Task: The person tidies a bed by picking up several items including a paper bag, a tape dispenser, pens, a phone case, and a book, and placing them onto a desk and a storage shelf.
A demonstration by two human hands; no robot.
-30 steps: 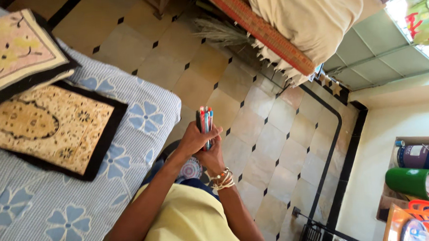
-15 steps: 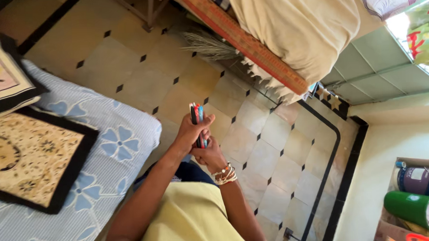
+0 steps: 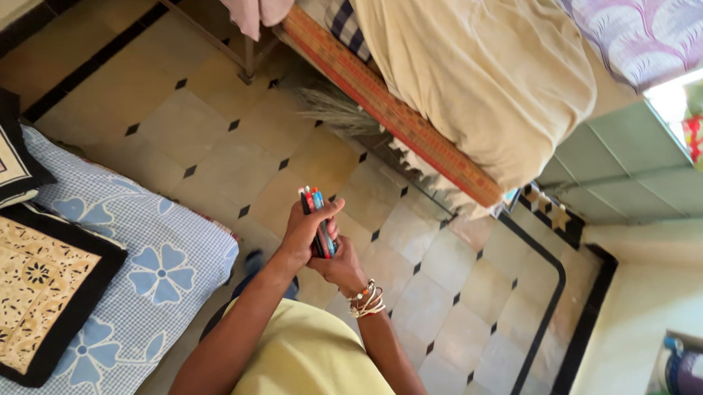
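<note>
- Beige floor tiles [image 3: 207, 140] with small black diamonds run between a blue flowered bedsheet [image 3: 157, 269] on the left and a cream-draped cot [image 3: 472, 66] far right.
- Left hand [image 3: 306, 233] and right hand [image 3: 340, 263] are together, both clamped on a bundle of red, blue and black pens [image 3: 316, 221].
- The bundle's long axis points away from the person, tips clear above the left thumb.

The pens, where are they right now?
In the head view, the bundle of pens sits mid-frame, gripped by the left hand and right hand above the tiled floor, right of the blue flowered bed.
</note>
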